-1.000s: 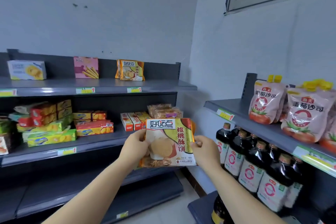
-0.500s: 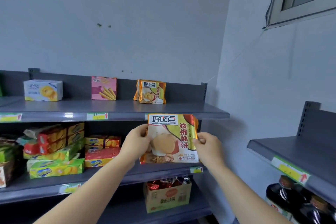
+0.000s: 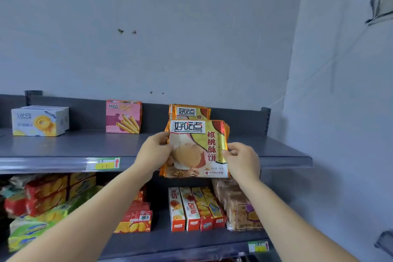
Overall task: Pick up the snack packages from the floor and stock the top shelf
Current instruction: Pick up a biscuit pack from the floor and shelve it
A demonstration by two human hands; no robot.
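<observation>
That walnut cookie pack (image 3: 197, 149) reads 好吃点 up top and 核桃酥饼 down the side; it's held upright at the front edge of the top shelf (image 3: 63, 149), right in front of a matching pack (image 3: 190, 111) standing at the back. Both the left hand (image 3: 154, 151) and right hand (image 3: 242, 158) pinch a side edge, fingers (image 3: 230, 152) curled onto the wrapper; the pink box (image 3: 124, 116) further left says 好吃点 too.

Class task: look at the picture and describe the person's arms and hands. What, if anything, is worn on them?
The left arm and right arm are bare as far as the frame shows, with no sleeves in view. The left hand and right hand are ungloved; no rings, watch or wristbands can be seen.
</observation>
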